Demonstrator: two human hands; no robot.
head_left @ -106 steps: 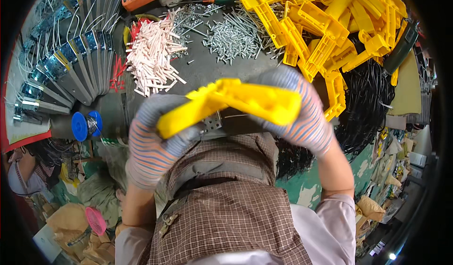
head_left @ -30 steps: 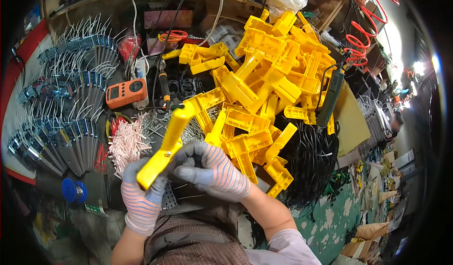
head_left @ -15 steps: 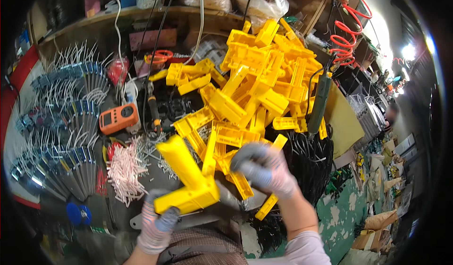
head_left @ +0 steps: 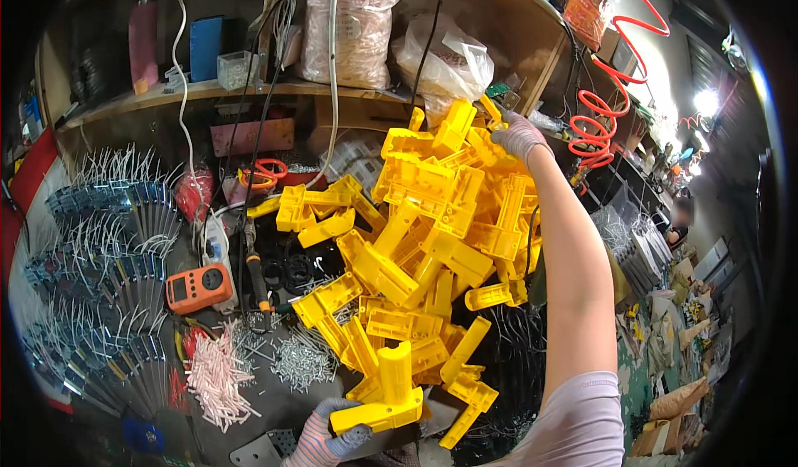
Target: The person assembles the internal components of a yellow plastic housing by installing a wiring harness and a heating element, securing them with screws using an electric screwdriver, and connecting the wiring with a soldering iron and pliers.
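My left hand (head_left: 326, 435), in a striped glove with grey fingertips, is closed on a yellow L-shaped plastic housing (head_left: 384, 409) near the front edge of the bench. One arm of that housing points up. My right arm is stretched across the right side of a large heap of yellow plastic housings (head_left: 428, 209). At the heap's far end my right hand (head_left: 522, 137), gloved too, is beside a slim yellow piece (head_left: 489, 111) and just below green circuit boards (head_left: 502, 93). Its fingers are mostly hidden, so I cannot tell whether they grip anything.
Left of the heap lie silver screws (head_left: 303, 359), pink-white sleeves (head_left: 218, 375) and an orange meter (head_left: 198, 289). Rows of metal strips with white wires (head_left: 100, 259) cover the far left. Plastic bags (head_left: 353, 30) stand on the shelf. A coiled red hose (head_left: 600, 126) hangs right; black cables lie below.
My right hand has gone from the near side of the heap to its far end. My left hand still holds the yellow housing, now lower in view. The view has tilted upward.
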